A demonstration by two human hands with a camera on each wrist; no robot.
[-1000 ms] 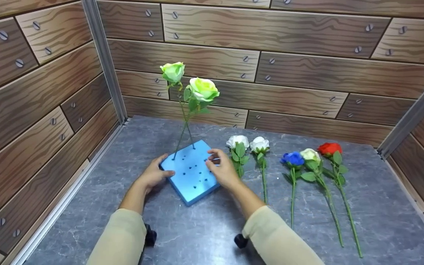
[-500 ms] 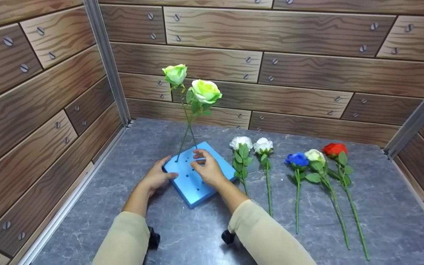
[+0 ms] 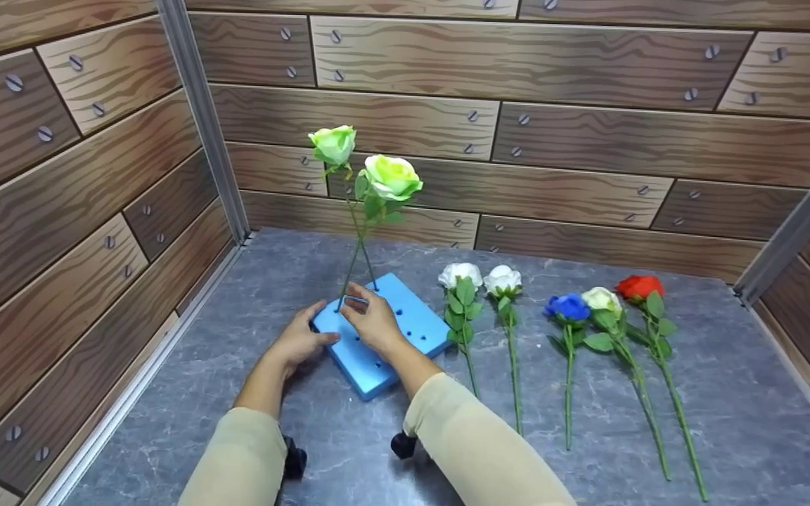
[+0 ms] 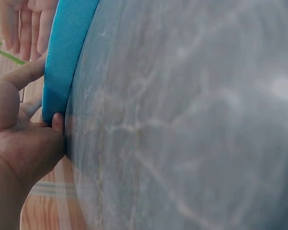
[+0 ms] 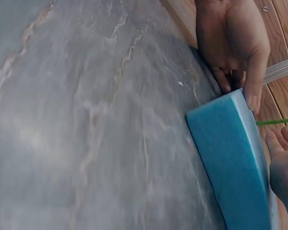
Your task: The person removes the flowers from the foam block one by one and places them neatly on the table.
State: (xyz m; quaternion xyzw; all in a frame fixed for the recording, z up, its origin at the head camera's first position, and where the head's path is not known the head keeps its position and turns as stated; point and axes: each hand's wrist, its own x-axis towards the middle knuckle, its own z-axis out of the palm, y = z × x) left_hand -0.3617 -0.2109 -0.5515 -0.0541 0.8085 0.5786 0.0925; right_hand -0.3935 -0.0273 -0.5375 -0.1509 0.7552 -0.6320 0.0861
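Note:
My left hand (image 3: 301, 337) grips the left corner of a blue foam block (image 3: 415, 309), its thumb lying on the top face and the other fingers at the side. Two green roses stand in holes in the block: the left green rose (image 3: 333, 145) and the right green rose (image 3: 392, 177), their stems crossing. Over the block is my right hand (image 3: 375, 325), fingers parted and reaching toward the left rose's stem near its base. In the right wrist view, that green stem (image 5: 273, 121) passes close to the fingers of my right hand (image 5: 284, 163).
To the right of the block, two white roses (image 3: 503, 280) lie on the grey marbled table (image 3: 749, 393). Beyond them lie a blue rose (image 3: 568, 307), a pale cream rose (image 3: 601, 300) and a red rose (image 3: 640, 286). Wood-patterned walls (image 3: 405, 119) enclose the table.
My right hand has moved left across the block, from its right edge to beside the left rose's stem. My left hand stays on the block's left corner.

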